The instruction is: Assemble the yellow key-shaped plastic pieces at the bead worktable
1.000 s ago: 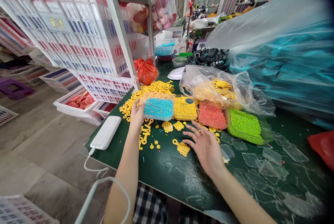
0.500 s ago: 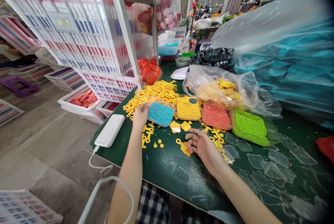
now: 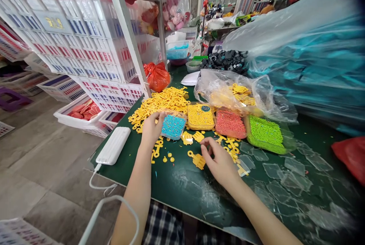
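Note:
My left hand (image 3: 151, 130) is at the left edge of a clear tray of blue beads (image 3: 173, 126), covering part of it. Its fingers are drawn together and bent; whatever lies between them is too small to make out. My right hand (image 3: 219, 158) hovers over the green table with loosely curled fingers, thumb apart, nothing visible in them. Just left of it lies a yellow hand-shaped plastic piece (image 3: 198, 161) with a ring. Two similar yellow pieces (image 3: 187, 138) lie in front of the trays. Small yellow discs (image 3: 165, 159) are scattered between my hands.
Trays of yellow beads (image 3: 200, 117), red beads (image 3: 230, 124) and green beads (image 3: 265, 132) stand in a row. Behind is a yellow parts heap (image 3: 164, 102). Clear plastic plates (image 3: 273, 171) lie at right, a white power bank (image 3: 114, 146) at left. A shelf post (image 3: 125, 32) rises at the table's edge.
The view has swung slightly to the right. My left hand has shifted further over the blue bead tray's left side. My right hand's fingers have curled in more, away from the yellow piece.

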`<state>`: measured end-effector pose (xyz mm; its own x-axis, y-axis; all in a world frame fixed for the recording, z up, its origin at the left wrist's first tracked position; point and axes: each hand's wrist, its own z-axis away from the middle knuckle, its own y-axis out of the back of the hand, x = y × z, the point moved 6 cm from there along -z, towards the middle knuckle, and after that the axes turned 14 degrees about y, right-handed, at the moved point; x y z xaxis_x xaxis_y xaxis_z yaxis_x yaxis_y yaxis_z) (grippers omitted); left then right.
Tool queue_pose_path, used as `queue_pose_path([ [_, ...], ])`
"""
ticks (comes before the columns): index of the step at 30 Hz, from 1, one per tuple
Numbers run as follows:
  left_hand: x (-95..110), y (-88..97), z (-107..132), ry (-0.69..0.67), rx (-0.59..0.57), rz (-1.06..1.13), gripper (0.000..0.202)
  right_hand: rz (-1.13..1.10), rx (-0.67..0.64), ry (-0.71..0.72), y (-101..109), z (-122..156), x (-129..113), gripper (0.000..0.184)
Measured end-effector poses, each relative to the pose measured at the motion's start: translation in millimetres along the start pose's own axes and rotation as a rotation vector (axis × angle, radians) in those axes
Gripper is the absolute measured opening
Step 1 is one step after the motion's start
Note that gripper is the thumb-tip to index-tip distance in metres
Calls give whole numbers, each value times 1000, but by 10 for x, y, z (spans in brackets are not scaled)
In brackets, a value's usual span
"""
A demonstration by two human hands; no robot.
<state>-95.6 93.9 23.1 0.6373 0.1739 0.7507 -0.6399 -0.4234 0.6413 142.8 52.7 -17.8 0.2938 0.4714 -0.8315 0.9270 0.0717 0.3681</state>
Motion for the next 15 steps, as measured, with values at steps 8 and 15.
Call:
queue_pose_path([
  [8,51,-260,59,-59,-312,-349,68,458,-171,140,-37,16,-13,20],
  [15,90,-69,-16,-82,-208,-585,47,711,-247,144,26,-19,2,22],
])
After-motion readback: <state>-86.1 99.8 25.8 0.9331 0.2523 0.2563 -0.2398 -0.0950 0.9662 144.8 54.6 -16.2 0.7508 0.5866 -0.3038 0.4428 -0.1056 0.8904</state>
